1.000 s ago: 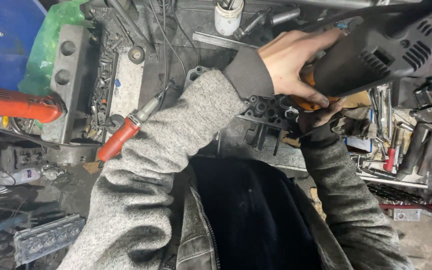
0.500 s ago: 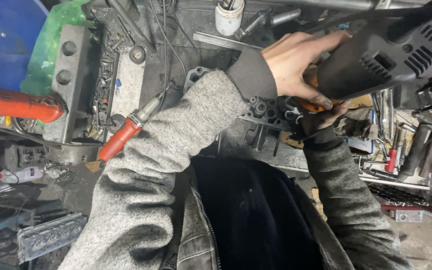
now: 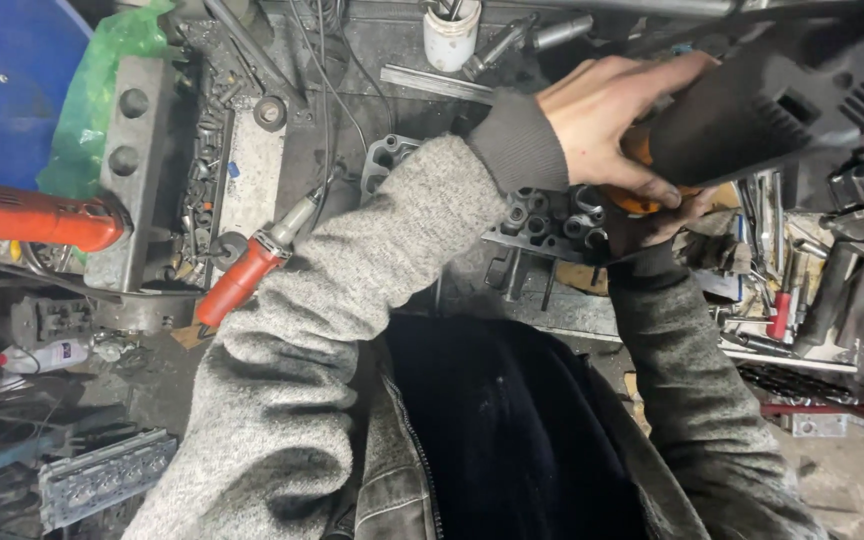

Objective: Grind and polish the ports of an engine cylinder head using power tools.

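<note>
Fingers of both hands grip a black power tool (image 3: 752, 110) above the cluttered metal workbench (image 3: 552, 305).

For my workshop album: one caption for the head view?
Both hands, left hand on top, grip a black power tool over a dark metal casting.

This is a metal workshop. The grimy desk (image 3: 552, 310) is crowded with steel blocks (image 3: 137, 150), loose bolts and screwdrivers (image 3: 780, 310). Two orange power grinders (image 3: 37, 215) lie at the left of the frame, and an engine part (image 3: 102, 475) sits at lower left.
</note>
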